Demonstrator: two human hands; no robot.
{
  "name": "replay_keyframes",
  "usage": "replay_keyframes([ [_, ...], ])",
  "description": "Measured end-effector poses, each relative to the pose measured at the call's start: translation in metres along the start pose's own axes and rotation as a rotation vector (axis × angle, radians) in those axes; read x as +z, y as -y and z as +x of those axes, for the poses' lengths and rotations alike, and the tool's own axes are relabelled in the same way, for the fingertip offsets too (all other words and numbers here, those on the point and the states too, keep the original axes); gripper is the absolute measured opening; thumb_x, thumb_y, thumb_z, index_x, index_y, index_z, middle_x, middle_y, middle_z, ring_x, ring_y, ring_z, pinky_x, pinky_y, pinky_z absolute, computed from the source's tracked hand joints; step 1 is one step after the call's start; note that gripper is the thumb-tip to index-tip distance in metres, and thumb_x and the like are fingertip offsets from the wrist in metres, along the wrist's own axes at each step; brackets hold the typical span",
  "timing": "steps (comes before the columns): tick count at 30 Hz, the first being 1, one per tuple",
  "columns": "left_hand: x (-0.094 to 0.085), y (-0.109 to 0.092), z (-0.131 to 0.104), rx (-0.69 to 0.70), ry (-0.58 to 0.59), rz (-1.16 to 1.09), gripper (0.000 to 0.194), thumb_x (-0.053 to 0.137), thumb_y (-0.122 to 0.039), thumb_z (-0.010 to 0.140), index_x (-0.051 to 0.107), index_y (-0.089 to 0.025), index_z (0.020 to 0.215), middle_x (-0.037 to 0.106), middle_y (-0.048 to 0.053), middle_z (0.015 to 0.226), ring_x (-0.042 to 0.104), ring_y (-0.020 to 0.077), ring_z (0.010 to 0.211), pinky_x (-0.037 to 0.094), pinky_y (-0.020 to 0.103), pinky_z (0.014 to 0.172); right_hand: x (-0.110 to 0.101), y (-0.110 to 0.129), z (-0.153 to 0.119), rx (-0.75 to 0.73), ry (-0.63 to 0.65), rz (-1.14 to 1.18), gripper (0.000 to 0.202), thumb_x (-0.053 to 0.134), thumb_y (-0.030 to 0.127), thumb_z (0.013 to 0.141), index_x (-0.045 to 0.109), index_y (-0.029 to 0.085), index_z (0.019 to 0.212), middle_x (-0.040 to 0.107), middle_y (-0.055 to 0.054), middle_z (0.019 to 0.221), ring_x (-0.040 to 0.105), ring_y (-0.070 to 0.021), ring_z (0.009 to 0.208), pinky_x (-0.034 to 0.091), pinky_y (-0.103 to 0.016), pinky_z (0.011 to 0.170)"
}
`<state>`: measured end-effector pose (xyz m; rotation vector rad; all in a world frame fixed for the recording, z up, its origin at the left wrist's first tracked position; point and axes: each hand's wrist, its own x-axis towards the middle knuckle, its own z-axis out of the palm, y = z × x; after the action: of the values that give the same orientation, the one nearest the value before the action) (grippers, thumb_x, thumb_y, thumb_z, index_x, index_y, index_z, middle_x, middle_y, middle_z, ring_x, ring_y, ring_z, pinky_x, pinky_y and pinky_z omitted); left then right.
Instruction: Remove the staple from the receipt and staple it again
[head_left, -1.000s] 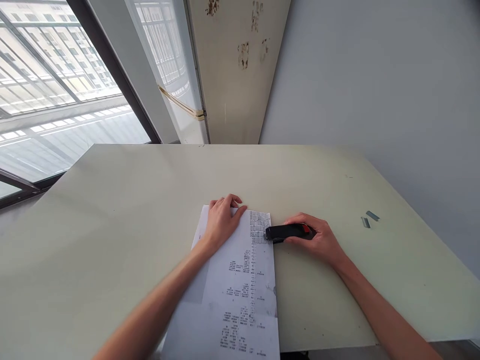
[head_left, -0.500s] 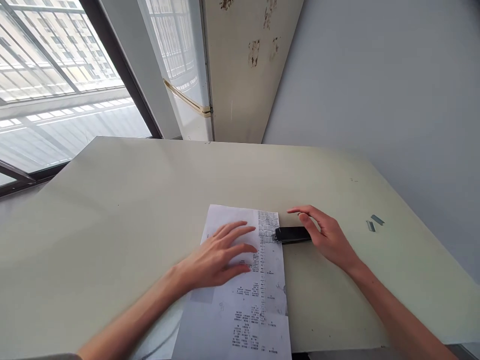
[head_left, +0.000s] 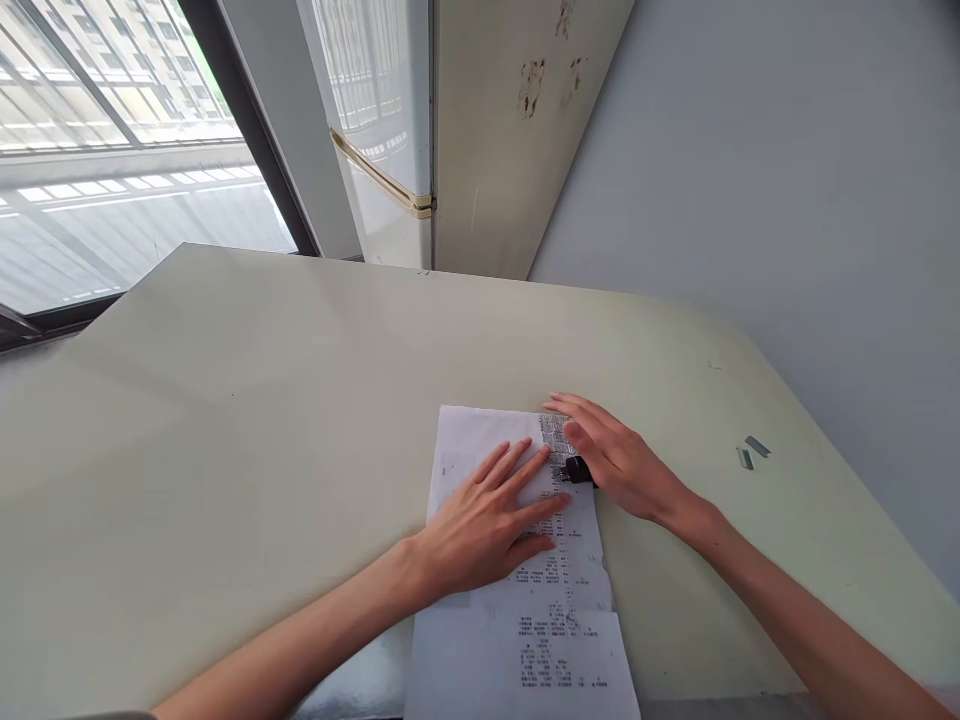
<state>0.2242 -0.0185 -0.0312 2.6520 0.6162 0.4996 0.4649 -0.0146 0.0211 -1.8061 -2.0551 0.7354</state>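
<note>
Printed paper sheets [head_left: 517,640] lie on the table, their lower edge running out of the frame. My left hand [head_left: 495,515] rests flat on them with its fingers spread. At their right edge a black stapler [head_left: 578,470] has its front end over the paper. A dense pattern of short dark lines, perhaps staples, covers the paper's top right corner [head_left: 553,430]. My right hand [head_left: 626,465] is over the rear of the stapler, fingers stretched out and thumb apart. It hides most of the stapler's body, so I cannot tell whether the palm presses on it.
Two short grey strips [head_left: 754,450], perhaps staple strips, lie on the right side of the pale table [head_left: 300,450]. A white fridge [head_left: 480,180] with rust marks stands behind it, beside a grey wall [head_left: 765,180]. A barred window [head_left: 127,120] is at the left.
The paper and my left hand have shifted right. My right hand has moved slightly left, over the stapler, which now shows less of its body and reaches further over the paper.
</note>
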Motion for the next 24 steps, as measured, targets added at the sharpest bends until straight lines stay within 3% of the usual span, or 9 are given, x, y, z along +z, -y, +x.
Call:
replay_keyframes([
  [24, 0.01, -0.013, -0.002, -0.054, -0.017, -0.024, 0.046, 0.057, -0.031, 0.107, 0.054, -0.025, 0.152, 0.017, 0.01, 0.177, 0.013, 0.0362, 0.163, 0.025, 0.06, 0.132, 0.012, 0.006, -0.001, -0.034, -0.101, -0.133, 0.049, 0.03, 0.046, 0.111, 0.064, 0.029, 0.143, 0.06, -0.003, 0.156, 0.049, -0.0286, 0.151, 0.043, -0.054, 0.123],
])
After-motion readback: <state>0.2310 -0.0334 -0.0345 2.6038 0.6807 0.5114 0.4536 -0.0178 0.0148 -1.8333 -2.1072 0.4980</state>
